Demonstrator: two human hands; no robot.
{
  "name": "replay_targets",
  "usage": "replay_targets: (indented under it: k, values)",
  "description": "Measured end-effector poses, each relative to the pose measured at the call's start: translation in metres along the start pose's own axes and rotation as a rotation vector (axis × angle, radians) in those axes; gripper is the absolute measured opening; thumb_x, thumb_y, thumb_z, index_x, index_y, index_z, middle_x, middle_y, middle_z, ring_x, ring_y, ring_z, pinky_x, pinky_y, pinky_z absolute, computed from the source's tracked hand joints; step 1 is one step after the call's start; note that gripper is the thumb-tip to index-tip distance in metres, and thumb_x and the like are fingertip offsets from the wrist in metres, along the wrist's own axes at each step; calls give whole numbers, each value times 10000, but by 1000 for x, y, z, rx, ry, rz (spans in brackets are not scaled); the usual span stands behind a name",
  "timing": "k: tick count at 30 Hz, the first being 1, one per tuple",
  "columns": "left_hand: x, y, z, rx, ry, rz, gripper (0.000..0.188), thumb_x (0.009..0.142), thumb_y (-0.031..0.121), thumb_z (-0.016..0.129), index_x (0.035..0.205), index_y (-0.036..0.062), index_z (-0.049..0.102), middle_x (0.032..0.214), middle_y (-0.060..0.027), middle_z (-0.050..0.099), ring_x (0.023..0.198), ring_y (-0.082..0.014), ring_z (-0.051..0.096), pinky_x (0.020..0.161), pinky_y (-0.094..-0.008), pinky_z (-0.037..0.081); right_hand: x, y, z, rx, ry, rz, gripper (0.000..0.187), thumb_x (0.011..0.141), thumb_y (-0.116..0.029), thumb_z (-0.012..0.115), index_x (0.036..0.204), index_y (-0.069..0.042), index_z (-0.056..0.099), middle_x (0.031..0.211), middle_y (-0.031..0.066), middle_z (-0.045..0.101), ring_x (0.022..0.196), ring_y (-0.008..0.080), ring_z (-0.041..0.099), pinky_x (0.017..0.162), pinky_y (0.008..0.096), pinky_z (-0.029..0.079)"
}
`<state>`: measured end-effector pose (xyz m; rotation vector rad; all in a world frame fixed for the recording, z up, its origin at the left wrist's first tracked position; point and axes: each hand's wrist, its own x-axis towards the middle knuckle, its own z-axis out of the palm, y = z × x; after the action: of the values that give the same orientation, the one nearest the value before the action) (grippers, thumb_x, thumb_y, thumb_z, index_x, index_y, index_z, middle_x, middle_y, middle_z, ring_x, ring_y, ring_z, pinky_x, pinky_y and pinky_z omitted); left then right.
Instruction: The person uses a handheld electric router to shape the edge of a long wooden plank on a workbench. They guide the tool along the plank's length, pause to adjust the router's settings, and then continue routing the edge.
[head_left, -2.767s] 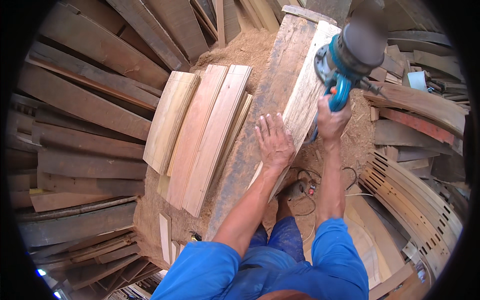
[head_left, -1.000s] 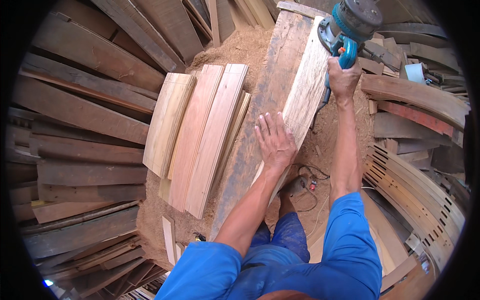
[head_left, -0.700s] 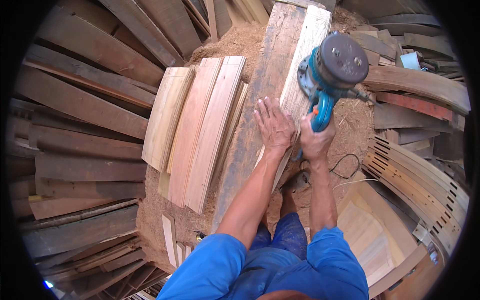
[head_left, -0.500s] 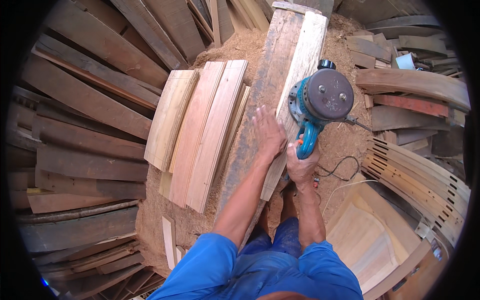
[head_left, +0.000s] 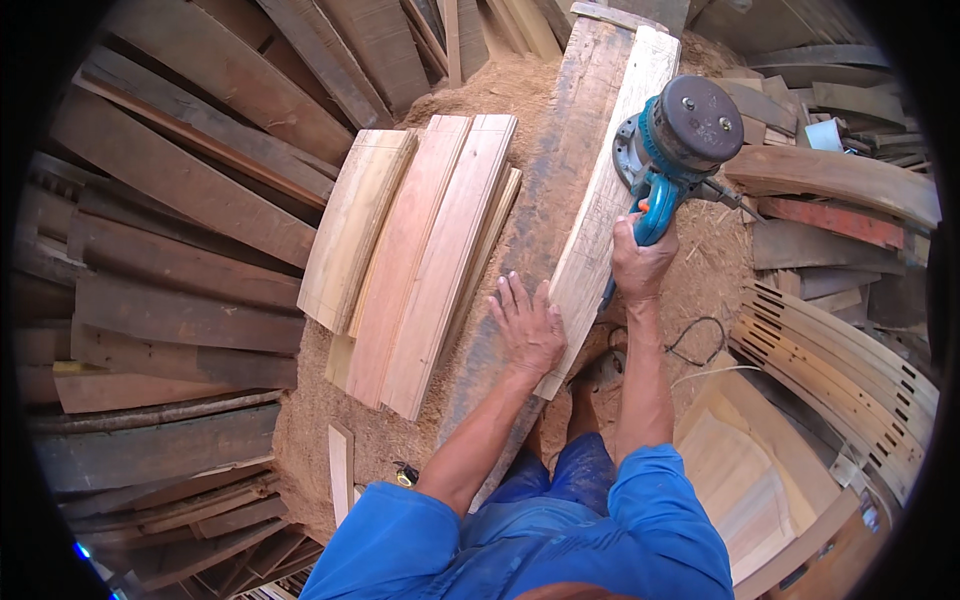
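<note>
A teal router point(head_left: 697, 125) with a round dark top rests against a pale wooden board point(head_left: 600, 235), at the board's right edge toward its far part. My right hand point(head_left: 642, 262) is closed around the router's teal handle. The board lies lengthwise on a long, dark-stained wooden beam point(head_left: 568, 150). My left hand point(head_left: 530, 328) lies flat with its fingers spread, over the beam and against the board's left edge near its close end. The router's bit is hidden beneath its base.
Cut planks point(head_left: 440, 260) lie stacked left of the beam on sawdust point(head_left: 330, 385). A small tape measure point(head_left: 405, 474) sits near my left forearm. Dark boards point(head_left: 190, 310) crowd the left side. A black cord point(head_left: 697, 345), slotted slats point(head_left: 840, 365) and a wooden panel point(head_left: 745, 465) are at right.
The router and my right hand have moved away from me along the board. My left hand has slid back toward the board's near end, fingers still spread.
</note>
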<state>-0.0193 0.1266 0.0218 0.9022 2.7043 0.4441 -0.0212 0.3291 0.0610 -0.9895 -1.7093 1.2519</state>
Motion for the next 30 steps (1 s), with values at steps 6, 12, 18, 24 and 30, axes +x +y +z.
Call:
replay_targets:
  k: [6,12,18,24,30]
  values:
    - [1,2,-1,15,-18,-1,521,989,294,460,1430,17,480,1558,-390,272,1495,-548,166,1190,-684,94,38,6,4,30,3,21,310,827,-33,672,1124,0,592,815,12,590,720,105,592,705,295,502]
    - [0,1,3,3,3,-10,520,992,288,450,1433,13,478,1561,-390,267,1496,-550,159,1193,-680,83,82,13,12,11,4,-22,329,805,-52,670,1125,-4,604,819,20,588,748,130,612,764,304,515]
    - [-1,2,-1,-20,22,4,506,997,281,447,1419,5,492,1548,-396,286,1488,-558,171,1191,-682,90,168,29,21,-33,-2,3,364,790,-142,687,1126,-13,634,838,54,650,760,165,643,793,338,548]
    - [2,2,3,13,35,12,493,1008,266,432,1417,-2,494,1537,-397,304,1478,-563,188,1190,-678,111,165,32,11,-51,-9,-45,415,781,-160,685,1162,-1,644,981,121,698,882,221,679,883,373,550]
    - [3,4,0,19,56,24,489,1013,271,423,1411,-2,501,1532,-393,323,1471,-557,217,1190,-676,124,21,11,-26,7,-99,29,309,851,-75,688,1130,8,585,772,17,589,662,111,581,630,314,505]
